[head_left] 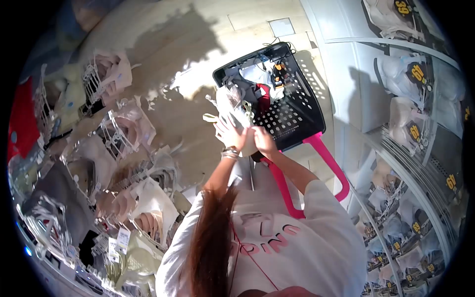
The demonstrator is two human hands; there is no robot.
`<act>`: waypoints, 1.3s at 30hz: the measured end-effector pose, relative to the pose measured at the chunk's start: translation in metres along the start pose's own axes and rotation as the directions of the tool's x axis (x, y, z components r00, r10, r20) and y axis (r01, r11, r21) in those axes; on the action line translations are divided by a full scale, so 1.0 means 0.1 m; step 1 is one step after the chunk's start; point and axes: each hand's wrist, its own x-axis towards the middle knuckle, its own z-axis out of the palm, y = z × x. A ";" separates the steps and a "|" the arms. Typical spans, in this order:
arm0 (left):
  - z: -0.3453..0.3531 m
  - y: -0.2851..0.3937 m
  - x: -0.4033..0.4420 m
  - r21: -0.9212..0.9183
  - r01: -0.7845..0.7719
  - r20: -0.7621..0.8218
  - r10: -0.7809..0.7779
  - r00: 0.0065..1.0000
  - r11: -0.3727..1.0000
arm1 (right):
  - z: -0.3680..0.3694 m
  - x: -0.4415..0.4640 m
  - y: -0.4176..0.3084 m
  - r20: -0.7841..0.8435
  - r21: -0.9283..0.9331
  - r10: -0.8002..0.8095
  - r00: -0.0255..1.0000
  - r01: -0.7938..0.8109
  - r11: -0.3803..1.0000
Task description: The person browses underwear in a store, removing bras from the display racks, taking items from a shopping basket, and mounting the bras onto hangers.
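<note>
My left hand (231, 134), with bracelets at the wrist, lies on a pale garment (233, 106) at the left edge of a black shopping basket (307, 106). Its fingers are spread over the fabric. Close beside it, my right hand (263, 140) has curled fingers at the lower end of the same pale bundle; what they grip is partly hidden. Inside the basket are a red item (263, 97), grey and white cloth, and a black item with orange marks (280, 74). The basket's pink handle (332, 157) extends toward my body.
Hanging bras (126, 126) crowd racks on the left, with a red garment (23, 119) at the far left. Shelves on the right hold more bras (398, 74) with black and yellow number tags (416, 73). Light wooden floor (168, 44) lies ahead.
</note>
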 end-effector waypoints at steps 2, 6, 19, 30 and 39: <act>0.13 0.21 -0.03 -0.048 0.149 0.039 -0.147 0.988 0.988 | -0.11 0.25 0.14 -0.312 -0.109 -0.052 0.949 0.019 0.994; 0.50 0.24 -0.01 -0.244 0.042 -0.184 -0.088 0.979 0.969 | 0.03 0.91 1.31 -0.342 -0.322 0.088 0.936 -0.205 0.924; 0.60 0.21 -0.04 -0.235 0.089 -0.089 -0.112 0.990 0.968 | 0.84 2.08 1.78 -0.142 -0.069 0.543 0.828 -0.555 0.829; 0.49 0.20 -0.03 -0.079 0.127 -0.034 -0.130 0.991 0.989 | -1.55 0.98 0.64 0.151 0.631 0.269 0.951 -0.303 0.714; -0.45 0.30 -0.05 -0.338 0.073 -0.006 -0.080 0.997 0.938 | -2.84 -0.27 -1.37 0.162 0.857 0.141 0.977 -0.210 0.470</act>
